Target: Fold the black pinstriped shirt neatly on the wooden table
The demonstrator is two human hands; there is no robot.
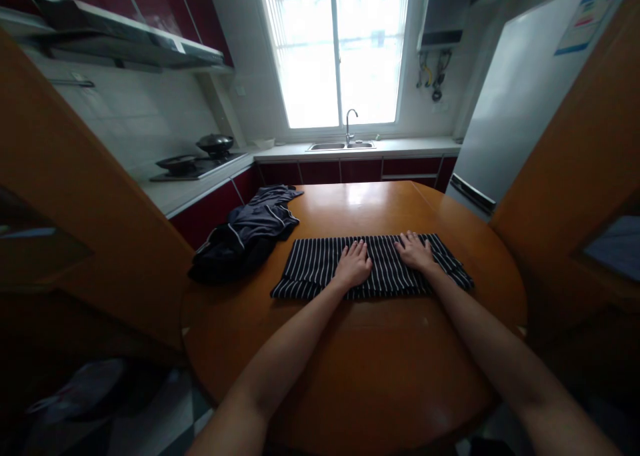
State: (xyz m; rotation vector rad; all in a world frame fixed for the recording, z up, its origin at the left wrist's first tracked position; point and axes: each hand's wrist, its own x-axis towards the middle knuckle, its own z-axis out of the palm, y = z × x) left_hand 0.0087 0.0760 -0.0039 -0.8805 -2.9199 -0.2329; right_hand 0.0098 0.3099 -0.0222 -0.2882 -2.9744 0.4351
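Note:
A black cloth garment with white stripes lies folded into a wide, flat rectangle on the wooden table. My left hand rests palm down near the middle of it, fingers stretched out. Further right, my right hand also lies flat on the striped cloth, its fingers spread toward the far edge. Neither hand grips the fabric. What kind of garment it is cannot be told from its folded shape.
Dark clothes with white piping lie heaped at the table's left edge. Beyond the table are a sink with a tap, a stove with two pans, and a fridge. Wooden door frames stand at both sides.

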